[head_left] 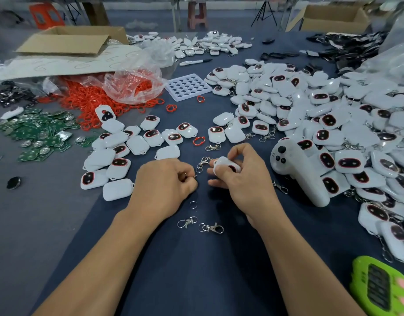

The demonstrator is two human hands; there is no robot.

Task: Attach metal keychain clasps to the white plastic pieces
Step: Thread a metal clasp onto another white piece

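White rounded plastic piece with dark oval face is gripped by the curled right hand, just beside a silver metal keychain clasp whose lower end the left hand pinches, both over a dark blue cloth-covered table. A heap of like white pieces lies to the right, and an open cardboard box at far left. The pinched end is largely hidden — its join to the piece cannot be told.
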